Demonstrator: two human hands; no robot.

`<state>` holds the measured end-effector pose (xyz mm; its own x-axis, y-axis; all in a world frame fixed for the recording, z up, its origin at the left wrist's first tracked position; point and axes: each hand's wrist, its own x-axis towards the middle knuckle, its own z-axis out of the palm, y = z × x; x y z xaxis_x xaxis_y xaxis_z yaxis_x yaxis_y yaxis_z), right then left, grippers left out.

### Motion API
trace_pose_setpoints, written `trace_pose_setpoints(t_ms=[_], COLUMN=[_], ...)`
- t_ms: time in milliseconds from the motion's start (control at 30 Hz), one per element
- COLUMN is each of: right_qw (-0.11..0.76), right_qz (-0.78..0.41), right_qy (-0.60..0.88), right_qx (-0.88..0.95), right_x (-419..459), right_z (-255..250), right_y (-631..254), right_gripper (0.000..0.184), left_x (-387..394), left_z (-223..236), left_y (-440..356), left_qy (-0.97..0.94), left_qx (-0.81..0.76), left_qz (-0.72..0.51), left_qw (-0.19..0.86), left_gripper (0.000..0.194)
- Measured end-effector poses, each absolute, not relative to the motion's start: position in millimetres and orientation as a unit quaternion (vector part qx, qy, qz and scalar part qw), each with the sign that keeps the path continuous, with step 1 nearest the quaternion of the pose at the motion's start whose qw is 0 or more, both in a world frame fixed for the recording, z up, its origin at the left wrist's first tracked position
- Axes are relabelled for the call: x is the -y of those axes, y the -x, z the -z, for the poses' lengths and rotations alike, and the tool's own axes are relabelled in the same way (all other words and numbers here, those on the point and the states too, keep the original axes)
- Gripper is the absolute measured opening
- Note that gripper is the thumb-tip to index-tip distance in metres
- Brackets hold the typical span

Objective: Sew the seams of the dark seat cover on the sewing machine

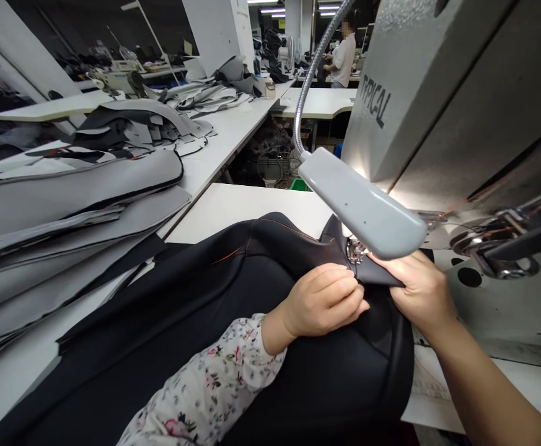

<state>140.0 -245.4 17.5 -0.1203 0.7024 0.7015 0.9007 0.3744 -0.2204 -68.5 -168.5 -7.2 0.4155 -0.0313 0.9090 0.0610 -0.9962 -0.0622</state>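
A large black leather-like cover (270,291) with orange stitching lies across the white sewing table, part of it under the presser foot (356,250) of a grey sewing machine (419,93). My left hand (326,300) pinches the cover's edge just in front of the foot, fingers closed. To the right of the foot, my right hand (421,288) grips the same piece, thumb below and fingers reaching toward the needle area. A grey lamp head (363,201) hangs over the foot and hides the needle and some right fingertips.
Stacked grey padded panels with black edges (75,198) cover the left table, with more cut pieces (219,87) behind. A flexible metal lamp neck (300,93) rises in front. A co-worker (343,56) stands at the back near a fan (289,52).
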Motion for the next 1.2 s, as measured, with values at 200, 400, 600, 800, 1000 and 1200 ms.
trace_pose_setpoints(t_ms=[200,400,600,800,1000,1200], right_qw=[0.384,0.384,0.384,0.384,0.390,0.393], right_qz=[0.144,0.149,0.153,0.154,0.163,0.193], right_qy=[0.559,0.588,0.605,0.613,0.601,0.594], right_qx=[0.721,0.696,0.681,0.673,0.678,0.675], right_x=[242.2,230.6,225.9,225.9,224.2,228.8], right_z=[-15.6,-7.4,2.1,7.7,11.7,13.9], right_y=[-138.0,-141.1,-142.4,-144.6,-147.1,-139.0], right_gripper=[0.065,0.054,0.048,0.047,0.043,0.047], left_x=[165.9,170.8,168.5,167.7,164.9,188.6], left_z=[13.9,15.4,14.9,10.0,13.1,7.6], left_y=[68.3,68.7,62.4,61.1,59.5,81.1], left_qy=[0.840,0.830,0.824,0.806,0.805,0.846], left_qx=[0.032,0.091,0.121,0.121,0.103,0.139], left_qz=[0.540,0.550,0.548,0.567,0.574,0.501], left_qw=[0.039,-0.016,-0.085,-0.120,-0.110,-0.118], left_gripper=[0.020,0.016,0.011,0.013,0.016,0.032])
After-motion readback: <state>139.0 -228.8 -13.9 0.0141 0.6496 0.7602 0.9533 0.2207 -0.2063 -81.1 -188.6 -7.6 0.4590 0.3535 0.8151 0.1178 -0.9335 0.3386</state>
